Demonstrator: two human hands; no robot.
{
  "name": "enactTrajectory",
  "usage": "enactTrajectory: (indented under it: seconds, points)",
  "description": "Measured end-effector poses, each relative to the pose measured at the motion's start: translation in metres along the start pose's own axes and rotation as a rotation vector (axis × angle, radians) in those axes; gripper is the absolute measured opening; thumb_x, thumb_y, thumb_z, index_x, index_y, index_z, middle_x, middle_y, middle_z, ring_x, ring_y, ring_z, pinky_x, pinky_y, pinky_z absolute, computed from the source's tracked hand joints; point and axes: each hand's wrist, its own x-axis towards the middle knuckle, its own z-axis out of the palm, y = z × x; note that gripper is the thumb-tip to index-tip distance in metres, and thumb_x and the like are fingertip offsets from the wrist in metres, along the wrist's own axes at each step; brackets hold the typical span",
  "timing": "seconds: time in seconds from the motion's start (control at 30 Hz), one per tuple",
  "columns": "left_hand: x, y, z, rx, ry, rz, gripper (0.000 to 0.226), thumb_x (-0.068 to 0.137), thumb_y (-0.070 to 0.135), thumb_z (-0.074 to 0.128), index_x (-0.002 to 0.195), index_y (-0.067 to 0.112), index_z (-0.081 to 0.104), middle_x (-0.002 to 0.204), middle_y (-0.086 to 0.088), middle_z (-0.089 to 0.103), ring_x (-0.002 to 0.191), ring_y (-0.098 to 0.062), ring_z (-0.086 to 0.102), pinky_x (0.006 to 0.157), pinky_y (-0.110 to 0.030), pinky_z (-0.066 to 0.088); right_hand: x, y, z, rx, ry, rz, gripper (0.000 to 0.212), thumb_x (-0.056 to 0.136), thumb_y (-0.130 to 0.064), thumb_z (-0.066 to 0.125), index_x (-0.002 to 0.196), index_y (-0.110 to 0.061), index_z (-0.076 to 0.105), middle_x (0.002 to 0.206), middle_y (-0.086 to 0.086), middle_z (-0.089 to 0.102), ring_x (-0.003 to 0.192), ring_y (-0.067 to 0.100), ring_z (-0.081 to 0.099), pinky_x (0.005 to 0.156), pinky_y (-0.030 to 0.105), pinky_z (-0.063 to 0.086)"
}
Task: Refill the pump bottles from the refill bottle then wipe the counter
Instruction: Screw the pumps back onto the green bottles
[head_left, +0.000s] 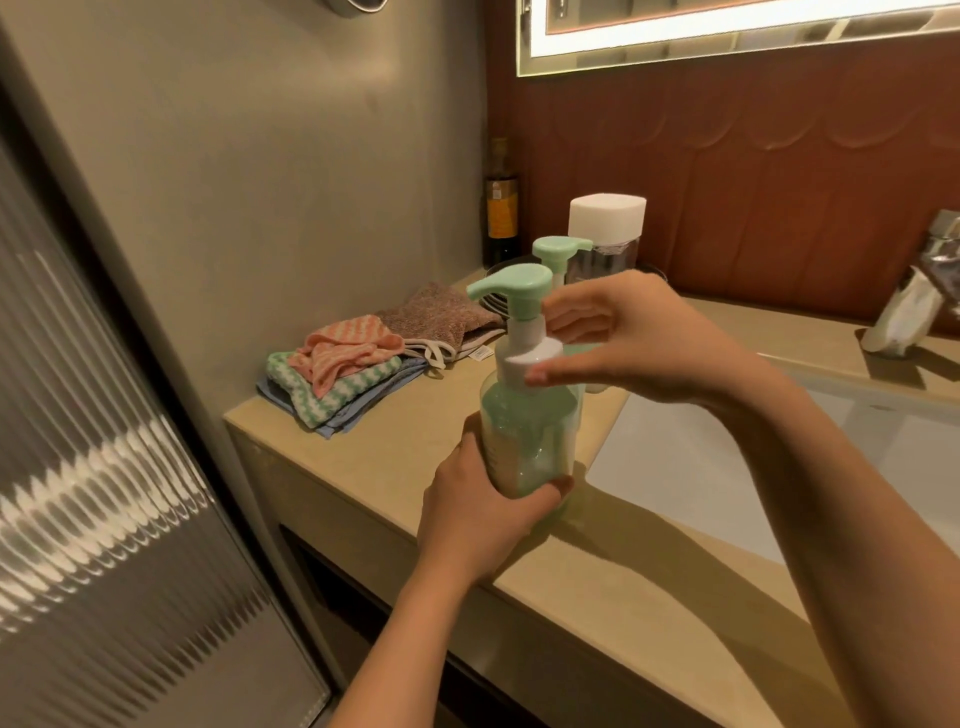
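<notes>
Beige counter (415, 441) beside sink (727, 467); left hand (483, 519) grips pump bottle (524, 431), right hand (634, 343) seemingly pinches its collar (524, 356).

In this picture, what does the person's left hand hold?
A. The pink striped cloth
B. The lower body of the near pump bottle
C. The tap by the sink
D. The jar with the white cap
B: the left hand wraps its fingers round the lower body of the near pump bottle, while the right hand pinches its white collar.
</notes>
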Motion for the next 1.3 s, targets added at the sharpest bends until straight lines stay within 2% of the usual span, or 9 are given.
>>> enactTrajectory:
  seconds: [0.2,0.4,0.47,0.6,0.73,0.9,1.0,1.17,1.3]
  points:
    - [0.0,-0.001,0.0,-0.09,-0.018,-0.017,0.057,0.05,0.063,0.072,0.097,0.053,0.041,0.092,0.024,0.063,0.089,-0.002,0.062,0.081,-0.037,0.055,0.008,-0.001,0.021,-0.205,0.16,-0.001,0.064,0.059,-0.066,0.064,0.104,-0.023,0.052,0.094,-0.011,0.051,0.082,0.0,0.047,0.064,0.018,0.04]
    - [-0.001,0.002,-0.001,-0.031,-0.007,0.039,0.069,0.049,0.069,0.065,0.106,0.043,0.037,0.097,0.022,0.058,0.092,-0.007,0.059,0.081,-0.038,0.054,-0.001,0.006,-0.002,0.167,-0.129,-0.048,0.054,0.079,-0.037,0.061,0.13,-0.024,0.05,0.131,-0.009,0.055,0.119,0.003,0.051,0.103,0.03,0.041]
    - [-0.001,0.002,-0.001,-0.032,-0.003,0.041,0.069,0.048,0.071,0.062,0.106,0.042,0.037,0.097,0.021,0.058,0.092,-0.006,0.059,0.08,-0.038,0.054,0.0,0.007,0.0,0.167,-0.099,-0.052,0.048,0.078,-0.028,0.067,0.124,-0.021,0.056,0.121,-0.008,0.062,0.11,0.002,0.057,0.098,0.027,0.045]
    - [-0.001,0.001,-0.001,-0.05,-0.009,0.021,0.066,0.047,0.069,0.064,0.104,0.047,0.038,0.098,0.017,0.062,0.091,-0.009,0.061,0.079,-0.039,0.055,0.006,0.001,0.017,-0.038,0.164,0.025,0.056,0.057,-0.059,0.068,0.098,-0.022,0.06,0.09,-0.016,0.058,0.082,-0.002,0.055,0.066,0.017,0.045]
    - [0.0,-0.001,0.0,-0.091,-0.007,0.006,0.059,0.047,0.068,0.067,0.097,0.058,0.037,0.096,0.019,0.064,0.09,-0.007,0.063,0.078,-0.039,0.055,0.009,-0.002,0.028,-0.219,0.259,-0.002,0.051,0.066,-0.07,0.055,0.08,-0.021,0.054,0.085,-0.004,0.052,0.073,0.005,0.046,0.062,0.022,0.041]
    - [-0.002,0.002,-0.001,-0.05,-0.007,0.033,0.071,0.049,0.069,0.066,0.109,0.048,0.036,0.103,0.018,0.06,0.097,-0.009,0.059,0.083,-0.04,0.054,0.0,0.004,0.001,0.201,-0.192,-0.013,0.038,0.082,-0.039,0.059,0.116,-0.021,0.058,0.12,-0.011,0.059,0.109,-0.001,0.055,0.092,0.017,0.044]
    - [-0.001,-0.001,0.0,-0.053,-0.004,0.042,0.072,0.05,0.07,0.064,0.112,0.045,0.038,0.104,0.019,0.06,0.096,-0.008,0.06,0.082,-0.041,0.054,-0.001,0.013,0.0,0.313,-0.162,-0.019,0.038,0.075,-0.016,0.071,0.11,-0.026,0.058,0.113,-0.015,0.062,0.105,-0.004,0.059,0.089,0.012,0.045]
    - [-0.001,-0.002,0.0,-0.094,-0.004,0.023,0.059,0.05,0.066,0.069,0.1,0.057,0.038,0.099,0.022,0.063,0.093,-0.004,0.061,0.081,-0.04,0.055,0.008,0.007,0.022,0.132,0.109,0.015,0.066,0.053,-0.051,0.075,0.11,-0.022,0.055,0.1,-0.008,0.058,0.086,0.003,0.053,0.066,0.016,0.043]
    - [-0.001,0.0,0.0,-0.102,-0.008,0.009,0.061,0.049,0.064,0.07,0.1,0.058,0.039,0.097,0.025,0.063,0.094,-0.002,0.061,0.082,-0.039,0.055,0.005,0.007,0.015,0.2,-0.049,0.008,0.079,0.07,-0.049,0.069,0.137,-0.023,0.039,0.134,-0.01,0.046,0.118,0.006,0.046,0.096,0.023,0.04]
